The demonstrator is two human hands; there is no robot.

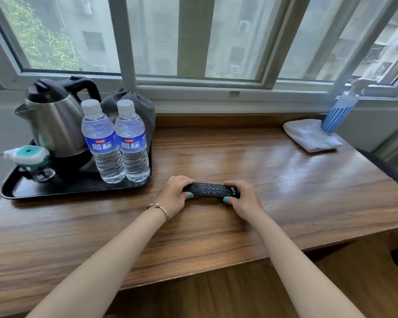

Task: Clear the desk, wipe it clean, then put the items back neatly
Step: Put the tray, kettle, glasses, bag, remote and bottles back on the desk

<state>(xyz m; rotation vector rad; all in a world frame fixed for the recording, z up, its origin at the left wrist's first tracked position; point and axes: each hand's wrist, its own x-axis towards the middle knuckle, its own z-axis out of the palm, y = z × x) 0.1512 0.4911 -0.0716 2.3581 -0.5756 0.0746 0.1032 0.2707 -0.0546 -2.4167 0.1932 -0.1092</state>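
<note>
Both hands (174,195) (244,198) gripping remote (210,190) ends, forearms extended

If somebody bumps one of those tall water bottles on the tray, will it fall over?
Probably, yes. Each water bottle is tall and narrow, so a bump near the cap could tip it. It looks full, so the weight may steady it. Once down, its round body would likely roll on the black tray.

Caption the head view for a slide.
Both hands, left hand and right hand, grip a black remote on the wooden desk beside a tray.
</note>
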